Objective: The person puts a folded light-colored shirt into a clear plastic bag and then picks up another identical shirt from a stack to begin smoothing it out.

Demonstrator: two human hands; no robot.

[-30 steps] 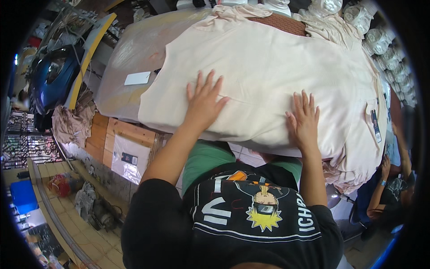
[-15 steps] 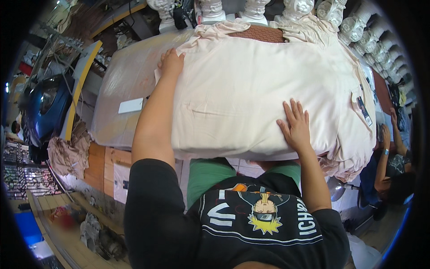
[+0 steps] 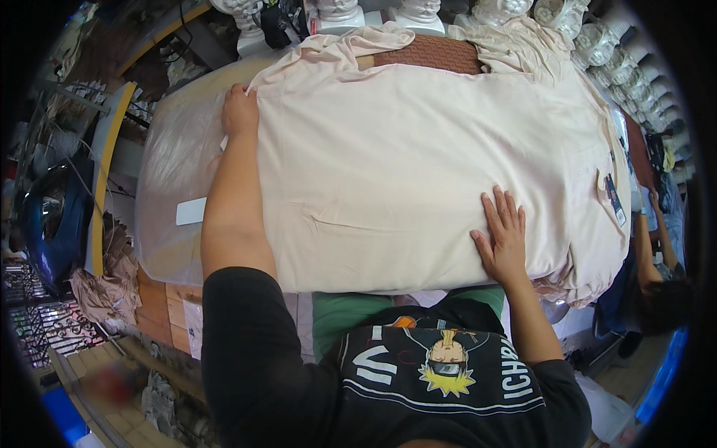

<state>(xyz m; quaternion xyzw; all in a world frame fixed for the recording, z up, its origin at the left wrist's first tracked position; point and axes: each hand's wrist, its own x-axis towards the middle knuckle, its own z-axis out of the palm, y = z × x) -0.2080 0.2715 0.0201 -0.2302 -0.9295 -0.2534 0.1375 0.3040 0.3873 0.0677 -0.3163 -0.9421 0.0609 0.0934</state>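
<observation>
A pale pink garment (image 3: 418,164) lies spread across the table, with gathered folds along its far edge and right side. At its far left edge my left hand (image 3: 241,112) is closed on the cloth, the fingertips partly hidden. My right hand (image 3: 503,237) rests flat on the near right part of the garment, fingers stretched out and slightly apart. Between the two hands, nearer the front, a short slit with creases (image 3: 328,220) shows in the cloth. A dark hang tag (image 3: 615,200) lies on the garment's right side.
Plastic-wrapped table surface (image 3: 168,164) shows at the left, with a white card (image 3: 190,211) partly behind my left forearm. Brown textured padding (image 3: 429,54) shows at the far edge. White ornate balusters (image 3: 340,11) stand beyond. Another person's arm (image 3: 644,246) is at the right.
My left hand has moved left and slightly nearer, and the garment's left edge now reaches further left. My right hand still lies flat on the cloth. The whole view has shifted a little.
</observation>
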